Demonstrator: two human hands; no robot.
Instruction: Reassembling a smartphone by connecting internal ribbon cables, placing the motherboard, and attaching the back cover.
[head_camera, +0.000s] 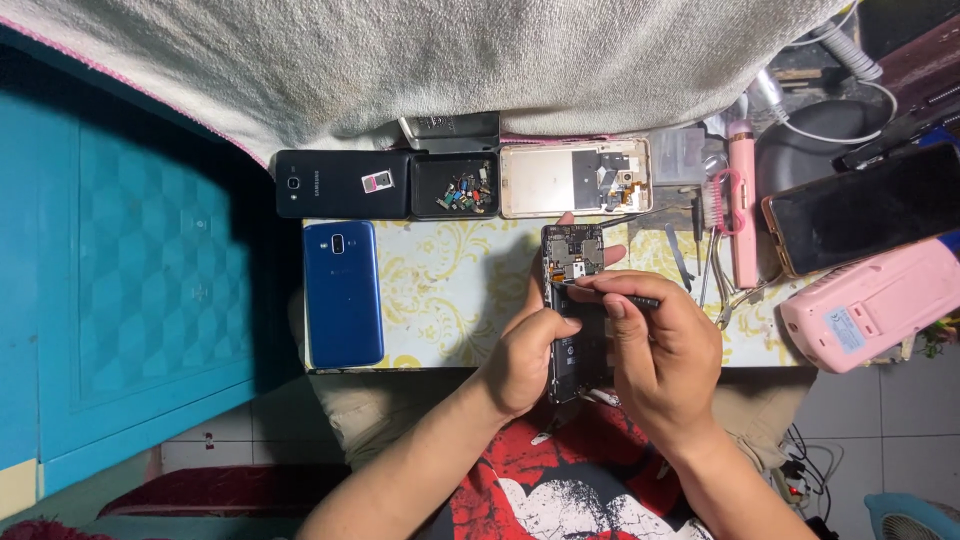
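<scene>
From the head camera, looking down on a small table (450, 290) with a yellow flower pattern on its top. Holding an opened phone (573, 252) with its back cover off, standing lengthwise above the near edge of the table, circuit board at the far end and black battery nearer to the body. Gripping this opened phone from the left side with the left hand (528, 355), fingers curled around its edge and thumb lying along the frame. Pinching a thin dark tool (625, 296) with the right hand (662, 355), thumb and forefinger pressed together on the shaft, the tip touching the phone just under the circuit board. Lying flat on the left part of the table, a blue phone (343, 293), back side up, well apart from both hands. Resting along the far edge, a black phone (341, 184), beside it a black tray (456, 188) with small parts, then a gold phone frame (572, 179) with inner parts showing. Lying further right, a pink device (741, 205), metal tweezers (716, 278), a dark-screened phone (868, 208) and a pink box (868, 305). Hanging over the far side, a white towel (450, 60).
</scene>
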